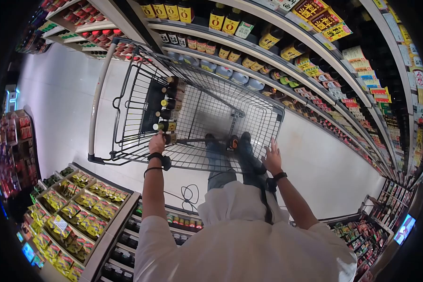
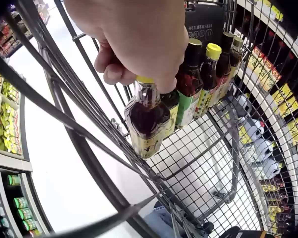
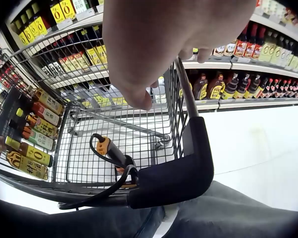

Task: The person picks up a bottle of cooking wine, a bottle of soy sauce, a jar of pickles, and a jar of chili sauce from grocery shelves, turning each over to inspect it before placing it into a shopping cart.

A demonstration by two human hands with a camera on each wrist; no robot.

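At the near side of the cart, my left hand [image 1: 157, 143] pinches the top of a bottle of dark liquid [image 2: 146, 121]. Its yellow cap [image 2: 145, 80] shows between the curled fingers. The bottle stands upright, last in a row along the cart's handle end. Beside it is a yellow-labelled bottle [image 3: 36, 154], partly hidden by the hand in the left wrist view. Farther along stand a green-labelled bottle [image 2: 190, 91] and a yellow-capped bottle [image 2: 209, 69]. My right hand [image 1: 271, 157] is at the cart's opposite end with fingers spread, holding nothing.
The wire shopping cart [image 1: 192, 163] stands across the front of my legs. An orange-and-black device [image 3: 108, 148] with a cable shows low in the cart. Shelves of bottles [image 1: 228, 23] run along the far side. Bins of yellow packets [image 1: 75, 207] stand at the near left.
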